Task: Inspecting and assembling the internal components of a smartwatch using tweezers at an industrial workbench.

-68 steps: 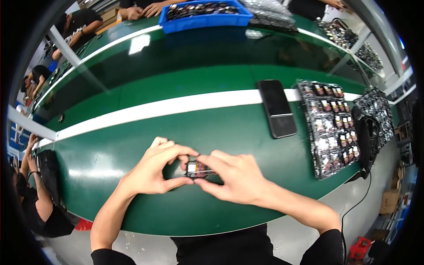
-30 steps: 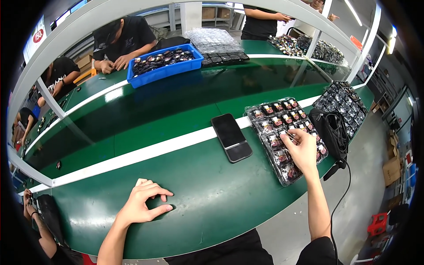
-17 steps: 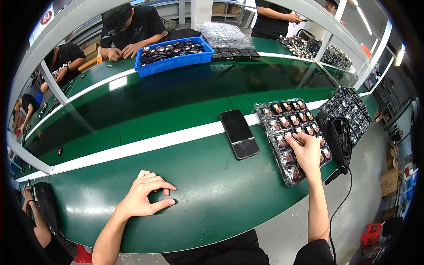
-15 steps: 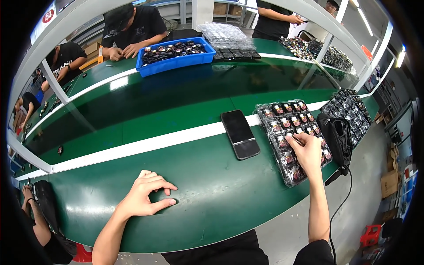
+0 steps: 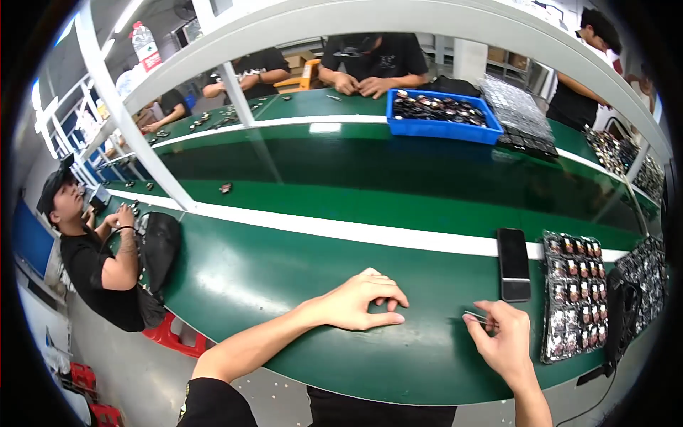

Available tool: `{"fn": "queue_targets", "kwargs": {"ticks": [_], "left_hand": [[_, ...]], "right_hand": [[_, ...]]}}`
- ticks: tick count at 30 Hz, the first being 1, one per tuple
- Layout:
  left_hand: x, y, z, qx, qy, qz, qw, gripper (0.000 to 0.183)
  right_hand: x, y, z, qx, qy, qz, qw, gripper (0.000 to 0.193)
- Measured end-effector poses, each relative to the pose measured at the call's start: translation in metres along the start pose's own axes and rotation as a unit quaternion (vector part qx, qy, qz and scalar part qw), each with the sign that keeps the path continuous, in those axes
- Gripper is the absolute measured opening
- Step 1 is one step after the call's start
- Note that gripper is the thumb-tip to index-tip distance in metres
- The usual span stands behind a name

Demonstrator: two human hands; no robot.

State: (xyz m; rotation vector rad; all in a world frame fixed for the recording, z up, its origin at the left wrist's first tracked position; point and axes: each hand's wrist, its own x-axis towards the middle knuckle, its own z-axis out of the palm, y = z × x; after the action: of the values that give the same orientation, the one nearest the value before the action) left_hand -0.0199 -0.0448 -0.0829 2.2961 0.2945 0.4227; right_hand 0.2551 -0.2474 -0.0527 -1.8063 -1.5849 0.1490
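Note:
Resting on the green bench (image 5: 284,263), my left hand (image 5: 363,302) holds nothing; its fingers are curled a little, apart from the thumb. My right hand (image 5: 504,336) is over the bench to the right of it, closed on slim metal tweezers (image 5: 475,317) that point left. To the right of this hand lies a clear plastic tray (image 5: 575,299) with rows of small dark parts with light tops in its pockets. A black phone (image 5: 513,263) lies just beyond my right hand, beside the tray.
Beside the tray are a black bag (image 5: 622,313) with a cable and another filled tray (image 5: 647,277). Across the belt (image 5: 341,196), which carries a small part (image 5: 225,188), stands a blue bin (image 5: 445,132) of parts. One person (image 5: 107,263) sits at left; others work opposite.
The view has swung to the left. My right hand has come away from the tray, leftward over the bench, with the tweezers still in it. My left hand stays open on the bench.

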Motion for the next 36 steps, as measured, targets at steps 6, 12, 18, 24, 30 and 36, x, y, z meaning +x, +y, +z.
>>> {"fn": "queue_targets", "kwargs": {"ticks": [6,12,18,24,30,36], "left_hand": [[-0.012,-0.038,-0.047,0.013,0.162,-0.057,0.985,0.024],[-0.088,-0.165,-0.185,0.408,0.385,-0.312,0.767,0.065],[-0.15,-0.241,-0.245,0.371,0.486,-0.508,0.606,0.081],[-0.141,-0.256,-0.26,0.4,0.493,-0.405,0.659,0.06],[-0.109,-0.203,-0.193,0.269,0.459,-0.217,0.818,0.056],[-0.003,-0.038,-0.029,0.105,0.113,-0.006,0.988,0.063]], "right_hand": [[0.006,0.006,0.05,0.004,-0.027,-0.058,0.998,0.024],[0.011,0.008,0.054,0.018,-0.029,-0.065,0.997,0.025],[0.017,0.005,0.059,0.028,-0.039,-0.047,0.998,0.026],[0.018,0.009,0.054,0.039,-0.045,-0.034,0.998,0.026],[0.019,0.006,0.06,0.073,-0.039,-0.047,0.995,0.026],[0.031,0.003,0.061,0.112,-0.019,0.009,0.993,0.021]]}}
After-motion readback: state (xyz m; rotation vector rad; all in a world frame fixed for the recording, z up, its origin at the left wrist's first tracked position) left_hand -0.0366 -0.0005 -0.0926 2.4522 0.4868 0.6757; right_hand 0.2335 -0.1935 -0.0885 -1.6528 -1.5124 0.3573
